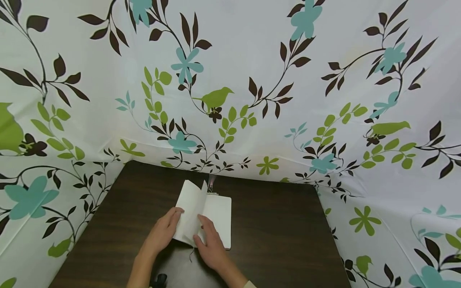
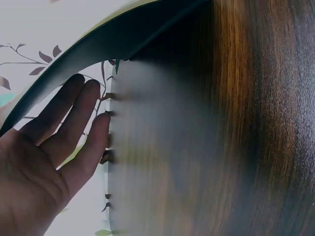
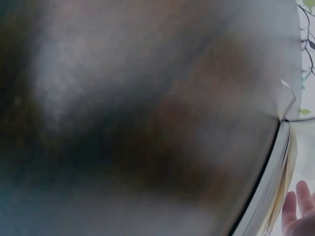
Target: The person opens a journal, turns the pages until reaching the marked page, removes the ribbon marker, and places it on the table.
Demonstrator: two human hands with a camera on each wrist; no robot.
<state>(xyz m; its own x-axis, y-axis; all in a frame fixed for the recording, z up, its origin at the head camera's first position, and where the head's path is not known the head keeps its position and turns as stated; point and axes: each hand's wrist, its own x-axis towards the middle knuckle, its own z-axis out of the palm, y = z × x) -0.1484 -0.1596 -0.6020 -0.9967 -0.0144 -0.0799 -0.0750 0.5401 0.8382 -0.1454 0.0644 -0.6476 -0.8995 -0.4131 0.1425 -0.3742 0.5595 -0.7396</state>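
An open notebook (image 1: pixel 219 220) with blank white pages lies on the dark wooden table, its left part raised and tilted. My left hand (image 1: pixel 163 230) holds that raised side, thumb on the page; in the left wrist view its fingers (image 2: pixel 81 132) reach behind the dark cover (image 2: pixel 113 42). Near the middle, my right hand (image 1: pixel 211 242) touches the pages with fingers extended and spread. One leaf (image 1: pixel 204 188) stands partly up at the top. The right wrist view shows the book's page edges (image 3: pixel 268 189) beside the right fingers. A thin ribbon bookmark (image 1: pixel 191 255) hangs from the bottom.
The dark wooden table (image 1: pixel 281 228) extends on both sides of the book. A patterned cloth (image 1: pixel 237 52) with leaves, flowers and birds surrounds it. Behind the notebook's top edge is a small shiny item (image 1: pixel 211 186). A small black object (image 1: pixel 159 281) sits by my left wrist.
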